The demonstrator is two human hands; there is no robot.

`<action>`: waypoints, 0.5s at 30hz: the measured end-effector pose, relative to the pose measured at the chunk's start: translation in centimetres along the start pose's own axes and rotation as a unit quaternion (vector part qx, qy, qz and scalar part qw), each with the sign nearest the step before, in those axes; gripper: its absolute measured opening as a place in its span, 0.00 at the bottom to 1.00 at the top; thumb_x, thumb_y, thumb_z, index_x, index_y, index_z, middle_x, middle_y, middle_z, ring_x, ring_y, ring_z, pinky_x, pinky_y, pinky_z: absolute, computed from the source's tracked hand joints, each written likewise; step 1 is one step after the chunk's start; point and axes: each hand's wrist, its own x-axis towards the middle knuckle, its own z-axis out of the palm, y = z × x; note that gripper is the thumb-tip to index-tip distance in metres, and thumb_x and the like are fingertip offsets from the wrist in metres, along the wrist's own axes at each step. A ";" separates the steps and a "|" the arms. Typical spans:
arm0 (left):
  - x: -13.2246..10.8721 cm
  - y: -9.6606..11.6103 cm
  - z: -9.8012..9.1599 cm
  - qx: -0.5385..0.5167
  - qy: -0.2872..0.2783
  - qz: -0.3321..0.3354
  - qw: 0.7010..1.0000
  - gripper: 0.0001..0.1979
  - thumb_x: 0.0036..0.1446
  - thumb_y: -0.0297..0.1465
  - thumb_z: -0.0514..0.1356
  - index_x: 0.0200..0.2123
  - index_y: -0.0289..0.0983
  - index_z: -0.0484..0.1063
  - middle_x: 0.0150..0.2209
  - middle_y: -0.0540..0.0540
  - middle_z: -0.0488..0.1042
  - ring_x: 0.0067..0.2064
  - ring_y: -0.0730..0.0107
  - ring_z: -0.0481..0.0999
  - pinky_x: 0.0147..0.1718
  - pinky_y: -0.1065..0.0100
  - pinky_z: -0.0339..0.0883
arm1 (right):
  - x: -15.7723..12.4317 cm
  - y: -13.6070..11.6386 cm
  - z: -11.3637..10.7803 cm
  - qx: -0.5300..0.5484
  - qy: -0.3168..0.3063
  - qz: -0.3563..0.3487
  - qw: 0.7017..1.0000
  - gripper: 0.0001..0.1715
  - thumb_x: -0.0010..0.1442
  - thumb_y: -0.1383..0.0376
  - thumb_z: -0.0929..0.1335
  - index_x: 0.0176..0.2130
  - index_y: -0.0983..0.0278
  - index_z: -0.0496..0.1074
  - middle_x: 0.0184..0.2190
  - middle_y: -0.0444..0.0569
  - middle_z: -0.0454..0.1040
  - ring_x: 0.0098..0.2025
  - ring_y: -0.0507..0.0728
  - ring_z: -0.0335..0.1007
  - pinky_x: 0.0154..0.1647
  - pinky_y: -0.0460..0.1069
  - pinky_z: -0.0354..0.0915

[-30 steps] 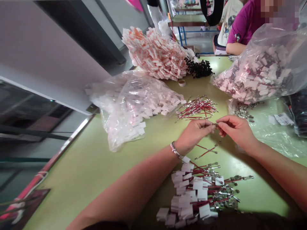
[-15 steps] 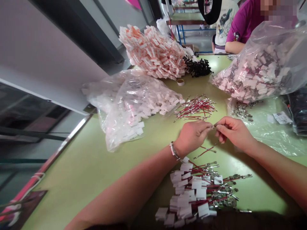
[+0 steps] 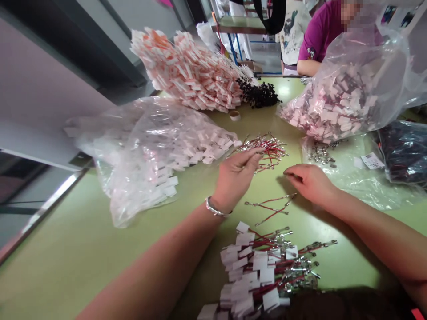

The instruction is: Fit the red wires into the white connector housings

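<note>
My left hand (image 3: pixel 235 178), with a metal bracelet at the wrist, is closed in a pinch at the near edge of a pile of short red wires (image 3: pixel 275 146) with metal terminals. What its fingertips hold, if anything, is hidden. To its right, my right hand (image 3: pixel 312 182) hangs over the table with thumb and forefinger pressed together; I cannot make out what is between them. Below and between the hands lie a few loose red wires (image 3: pixel 271 208), crossing each other. Closer to me is a heap of red wires with white connector housings (image 3: pixel 260 262), their metal ends pointing right.
A clear bag of white housings (image 3: pixel 160 146) spreads on the left. Behind it stand bundled white and orange pieces (image 3: pixel 193 71) beside black parts (image 3: pixel 262 94) and a tape roll (image 3: pixel 234 115). At right are a full plastic bag (image 3: pixel 343 102) and loose terminals (image 3: pixel 322 153). A person in purple (image 3: pixel 318 35) sits opposite.
My hands, fingertips together before, have come apart. The left one moved to the red wire pile. More of the loose wires on the table shows now. The whole view has shifted.
</note>
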 end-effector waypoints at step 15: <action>0.1 -0.7 0.4 -0.070 -0.121 -0.156 0.978 0.13 0.57 0.38 0.57 0.29 0.36 0.75 0.24 0.49 0.72 0.22 0.77 0.64 0.22 0.73 0.58 | 1.3 5.8 -3.8 -0.297 -0.014 0.083 0.951 0.12 0.59 0.68 0.62 0.31 0.66 0.74 0.31 0.58 0.74 0.31 0.61 0.69 0.29 0.52 0.55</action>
